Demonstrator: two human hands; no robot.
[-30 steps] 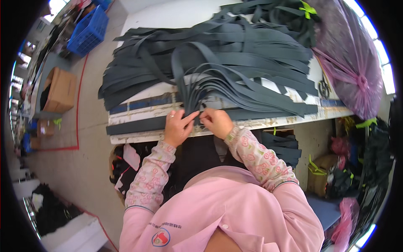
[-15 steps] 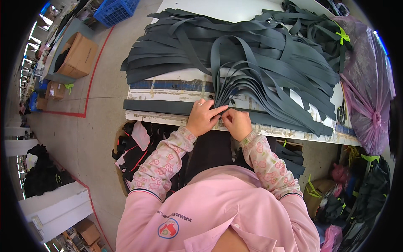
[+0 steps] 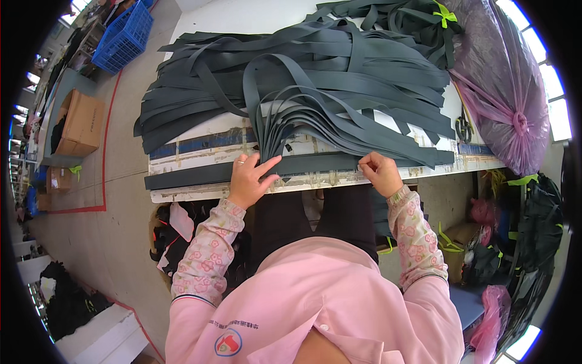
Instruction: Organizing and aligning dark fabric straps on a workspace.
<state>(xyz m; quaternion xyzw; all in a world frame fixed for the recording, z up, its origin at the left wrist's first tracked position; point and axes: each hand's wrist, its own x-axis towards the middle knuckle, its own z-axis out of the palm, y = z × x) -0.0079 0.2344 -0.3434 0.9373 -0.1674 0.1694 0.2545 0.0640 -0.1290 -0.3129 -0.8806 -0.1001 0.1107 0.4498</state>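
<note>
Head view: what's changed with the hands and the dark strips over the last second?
The hands have spread apart along the flat dark strip at the table's near edge: the left hand now presses it flat and the right hand pinches it further right. The fanned pile of strips stays where it was.

Blue crate [image 3: 125, 37], cardboard box [image 3: 80, 123], purple bag [image 3: 503, 85]

Bright, even daylight fills the sharp fisheye view, windows glaring white at the right rim, shadows soft, and straight edges bending toward the black border.
</note>
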